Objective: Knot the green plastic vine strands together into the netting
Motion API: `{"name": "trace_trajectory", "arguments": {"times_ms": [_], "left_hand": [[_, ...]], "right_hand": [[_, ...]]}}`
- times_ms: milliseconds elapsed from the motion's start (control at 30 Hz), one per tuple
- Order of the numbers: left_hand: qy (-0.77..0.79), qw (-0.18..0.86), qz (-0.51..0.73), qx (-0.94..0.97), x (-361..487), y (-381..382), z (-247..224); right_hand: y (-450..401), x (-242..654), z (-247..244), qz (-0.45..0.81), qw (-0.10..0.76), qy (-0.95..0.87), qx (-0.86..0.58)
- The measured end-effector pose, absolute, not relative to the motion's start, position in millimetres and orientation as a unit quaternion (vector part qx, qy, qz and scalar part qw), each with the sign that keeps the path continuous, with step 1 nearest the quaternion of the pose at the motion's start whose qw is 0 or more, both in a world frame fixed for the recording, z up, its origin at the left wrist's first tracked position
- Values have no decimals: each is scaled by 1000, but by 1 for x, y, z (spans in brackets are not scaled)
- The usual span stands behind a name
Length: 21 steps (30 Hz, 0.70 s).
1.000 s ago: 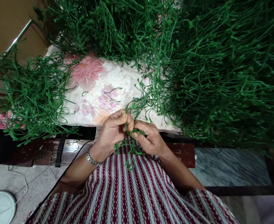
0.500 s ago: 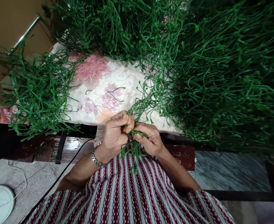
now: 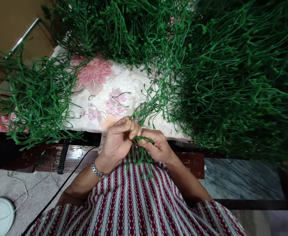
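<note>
- Green strands (image 3: 141, 159) are pinched by L hand (image 3: 117, 141) & R hand (image 3: 158, 146), nr floral cloth (image 3: 131, 82), ends hanging.
- Light pinch is advised, w/ tension shared btwn both, so strands aren't crushed.

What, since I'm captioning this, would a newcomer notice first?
A great heap of green stems fills the right and far side. In the middle, two hands pinch a small bunch before a striped garment. Left of centre, a large pink flower decorates the white cloth.

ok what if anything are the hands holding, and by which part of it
Stems: the left hand and right hand pinch them above where they dangle; exactly how far along is hidden.
</note>
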State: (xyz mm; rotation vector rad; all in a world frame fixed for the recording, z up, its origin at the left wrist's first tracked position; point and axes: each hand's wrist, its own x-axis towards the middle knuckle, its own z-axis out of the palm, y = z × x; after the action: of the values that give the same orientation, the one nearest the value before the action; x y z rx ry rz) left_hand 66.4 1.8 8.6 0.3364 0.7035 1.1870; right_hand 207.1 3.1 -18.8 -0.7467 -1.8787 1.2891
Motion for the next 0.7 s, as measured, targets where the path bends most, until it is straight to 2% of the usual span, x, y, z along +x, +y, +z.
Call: {"name": "trace_trajectory", "arguments": {"times_ms": [400, 533, 700], "left_hand": [[325, 759, 549, 132, 66, 0, 3], [323, 761, 547, 133, 60, -1, 3], [319, 785, 514, 132, 56, 0, 2]], "right_hand": [[5, 207, -22, 512, 358, -739, -253], [-2, 203, -25, 470, 393, -722, -321], [-4, 204, -20, 417, 358, -774, -314]]}}
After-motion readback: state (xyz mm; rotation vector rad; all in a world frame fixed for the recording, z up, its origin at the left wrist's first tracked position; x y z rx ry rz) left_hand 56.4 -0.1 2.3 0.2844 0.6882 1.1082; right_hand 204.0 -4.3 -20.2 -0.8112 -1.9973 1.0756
